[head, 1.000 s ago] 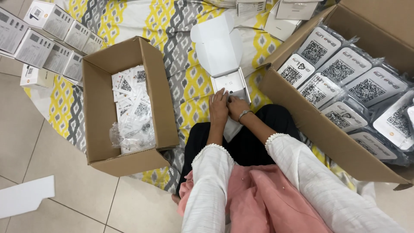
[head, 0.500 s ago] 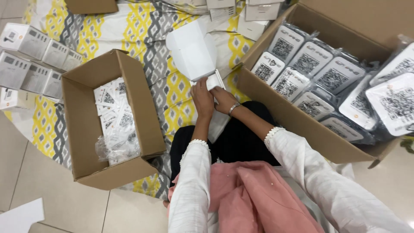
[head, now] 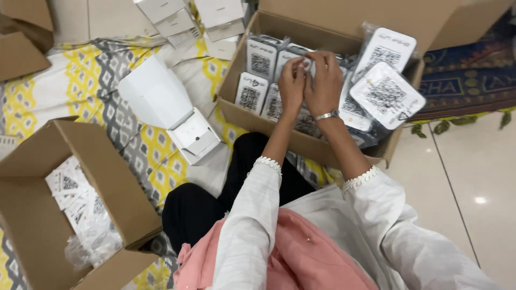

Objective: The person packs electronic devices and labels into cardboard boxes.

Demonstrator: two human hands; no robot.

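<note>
With both your left hand and right hand pinching the grey plastic-wrapped white device, lift it straight out of the big brown cardboard box without snagging its neighbours.

I see both hands over the large cardboard box, which sits open on the patterned cloth with its flaps up. It is packed with white, rounded-corner plaques in clear plastic sleeves, each printed with a square black code pattern, standing on edge in rows. The left hand and right hand meet side by side on one wrapped plaque near the middle of the box, fingertips pinching its top edge. That plaque is mostly hidden by the fingers; I cannot tell whether it is lifted clear of its neighbours.
</note>
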